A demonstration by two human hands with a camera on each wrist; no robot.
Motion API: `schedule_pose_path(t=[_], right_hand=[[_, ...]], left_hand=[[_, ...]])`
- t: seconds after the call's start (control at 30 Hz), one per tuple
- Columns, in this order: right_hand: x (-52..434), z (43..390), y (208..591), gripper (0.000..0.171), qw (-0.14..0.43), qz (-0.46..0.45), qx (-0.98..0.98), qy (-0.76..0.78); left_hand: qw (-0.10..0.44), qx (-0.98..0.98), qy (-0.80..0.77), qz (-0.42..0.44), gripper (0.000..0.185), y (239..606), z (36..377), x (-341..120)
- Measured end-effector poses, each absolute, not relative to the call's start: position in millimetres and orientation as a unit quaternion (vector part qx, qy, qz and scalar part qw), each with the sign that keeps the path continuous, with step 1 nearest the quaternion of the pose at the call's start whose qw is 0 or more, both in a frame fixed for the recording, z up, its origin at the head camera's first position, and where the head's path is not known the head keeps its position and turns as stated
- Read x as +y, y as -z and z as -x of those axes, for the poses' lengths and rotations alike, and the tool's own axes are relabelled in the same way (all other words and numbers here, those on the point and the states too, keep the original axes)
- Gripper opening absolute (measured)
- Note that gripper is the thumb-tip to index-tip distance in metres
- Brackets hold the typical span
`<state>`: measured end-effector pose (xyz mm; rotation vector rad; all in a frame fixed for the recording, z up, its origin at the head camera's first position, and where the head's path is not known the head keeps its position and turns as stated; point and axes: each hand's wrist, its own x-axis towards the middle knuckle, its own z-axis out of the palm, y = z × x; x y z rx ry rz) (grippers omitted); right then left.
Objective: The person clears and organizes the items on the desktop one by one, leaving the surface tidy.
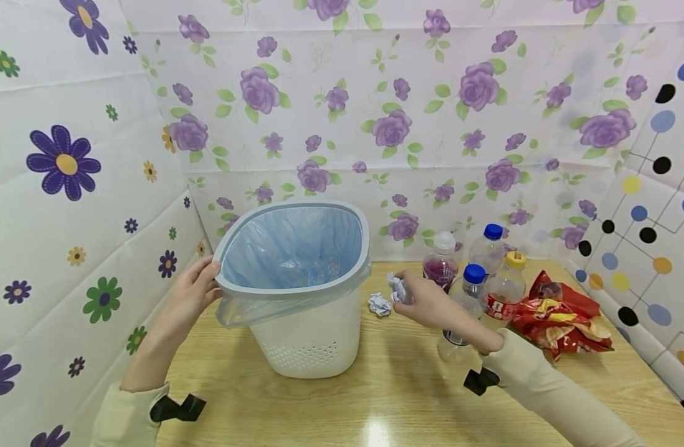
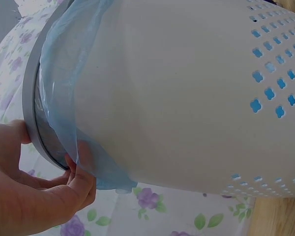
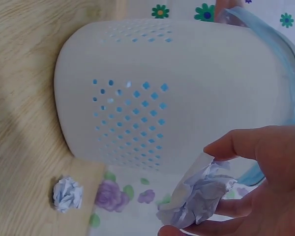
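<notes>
A white trash can (image 1: 314, 341) with a grey rim and a blue plastic liner (image 1: 286, 248) stands on the table, tilted in the head view. At the rim's left side my left hand (image 1: 199, 288) grips the edge, thumb on one side and fingers on the liner's fold (image 2: 64, 73). My right hand (image 1: 426, 301) holds a crumpled paper ball (image 3: 199, 191) between thumb and fingers, to the right of the can. Another crumpled paper ball (image 1: 380, 304) lies on the table between the can and that hand. Inside the liner, some clear plastic shows near the bottom.
Several plastic bottles stand at the right, among them one with purple liquid (image 1: 439, 267) and one with a yellow cap (image 1: 506, 288). Beside them lies a red crinkled snack bag (image 1: 562, 316). Flowered cloth (image 1: 319, 124) hangs behind the wooden table (image 1: 409, 397).
</notes>
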<state>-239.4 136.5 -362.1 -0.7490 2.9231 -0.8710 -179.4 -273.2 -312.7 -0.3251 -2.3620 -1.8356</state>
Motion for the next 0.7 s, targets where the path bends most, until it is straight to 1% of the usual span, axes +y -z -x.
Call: schedule_pose_path(t=[0.27, 0.47, 0.7], right_hand=[[140.6, 238.5, 352.3, 0.056, -0.026, 0.24, 0.93, 0.277], [140.4, 237.2, 344.4, 0.059, -0.026, 0.236, 0.927, 0.29], [139.7, 233.1, 335.4, 0.059, -0.032, 0.242, 0.921, 0.305]], left_hand=[[0.064, -0.78, 0.612, 0.11, 0.055, 312.6, 180.1, -273.7], [0.063, -0.785, 0.607, 0.109, 0.056, 312.1, 180.3, -273.7], [0.061, -0.785, 0.607, 0.108, 0.058, 312.7, 180.1, -274.2]])
